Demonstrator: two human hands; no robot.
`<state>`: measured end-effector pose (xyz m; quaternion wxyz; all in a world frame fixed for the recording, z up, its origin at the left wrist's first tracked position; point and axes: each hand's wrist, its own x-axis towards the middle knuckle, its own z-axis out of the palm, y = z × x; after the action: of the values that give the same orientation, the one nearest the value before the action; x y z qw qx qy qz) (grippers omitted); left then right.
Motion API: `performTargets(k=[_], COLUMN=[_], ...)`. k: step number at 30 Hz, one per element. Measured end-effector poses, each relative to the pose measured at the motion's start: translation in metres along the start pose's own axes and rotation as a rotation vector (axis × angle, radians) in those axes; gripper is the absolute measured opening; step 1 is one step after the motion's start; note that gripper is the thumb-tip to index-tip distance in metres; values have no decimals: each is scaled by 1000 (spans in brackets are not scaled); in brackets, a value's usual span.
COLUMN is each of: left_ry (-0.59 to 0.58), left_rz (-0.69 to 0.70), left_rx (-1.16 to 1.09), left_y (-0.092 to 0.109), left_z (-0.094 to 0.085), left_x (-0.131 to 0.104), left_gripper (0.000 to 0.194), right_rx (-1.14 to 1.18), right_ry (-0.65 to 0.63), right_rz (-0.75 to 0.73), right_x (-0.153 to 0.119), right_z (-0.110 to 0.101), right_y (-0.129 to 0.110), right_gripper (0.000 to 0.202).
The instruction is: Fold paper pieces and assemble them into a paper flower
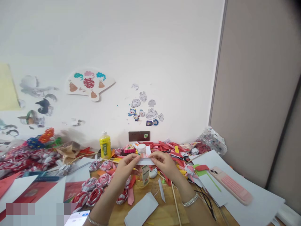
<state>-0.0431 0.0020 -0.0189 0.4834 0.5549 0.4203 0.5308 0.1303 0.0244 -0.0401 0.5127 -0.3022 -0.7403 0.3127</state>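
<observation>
White paper strip (pixel 144 161) sat pinched in both hands: left hand (pixel 128 164) on its left end, right hand (pixel 164 161) on its right, fingertips narrowed on it. On my remote feed its long axis ran sideways, hand to hand, neither nearer. Labelled bottle (pixel 145 174) showed behind; I couldn't tell about contact.

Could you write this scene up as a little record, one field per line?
Left hand: pinches one end of a white paper strip
Right hand: pinches the other end
Behind the strip: white-capped bottle
On the table: white cards, wooden stick
Left side: red-and-white rosettes, yellow bottle
Right side: pink phone on a white sheet
Wall: fan-shaped cutout, stickers, dark socket plate
</observation>
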Motion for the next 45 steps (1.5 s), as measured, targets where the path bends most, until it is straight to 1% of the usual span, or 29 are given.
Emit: performTargets(k=[5,8,10,13,17,20,25,31,37,42,45], left_ry=[-68,-83,-85,-112,-158,-146,-131,-148,-133,-83,-76], left_rz=[-42,-69,-61,-52,-49,-25,25,-8,2,5,23], left_rx=[-38,-93,-105,-67,-60,-68,-54,-58,-35,-18,-16], left_y=[-2,-5,-5,-4,-3,-4,-5,-2,2,5,5], left_z=[-3,-5,-7,-10,-15,-17,-19,-19,-16,-12,-11], left_x=[2,3,3,2,2,3,4,1,-1,-1,0], left_gripper=[23,23,24,27,32,32,24,24,20,27,28], right_rx=[30,85,160,262,320,346,324,245,260,308,339], right_ry=[-28,-29,-22,-16,-52,-48,-28,10,2,-18,-46], right_rz=[23,37,63,106,142,145,126,97,111,137,172], right_x=[-1,-2,-1,-1,-2,-2,-3,-4,-1,0,-1], right_z=[0,2,4,4,1,0,-1,-2,-2,-2,-4], right_y=[0,3,5,6,3,3,0,-8,-2,-3,-5], right_gripper=[22,23,25,30,33,32,27,21,26,29,31])
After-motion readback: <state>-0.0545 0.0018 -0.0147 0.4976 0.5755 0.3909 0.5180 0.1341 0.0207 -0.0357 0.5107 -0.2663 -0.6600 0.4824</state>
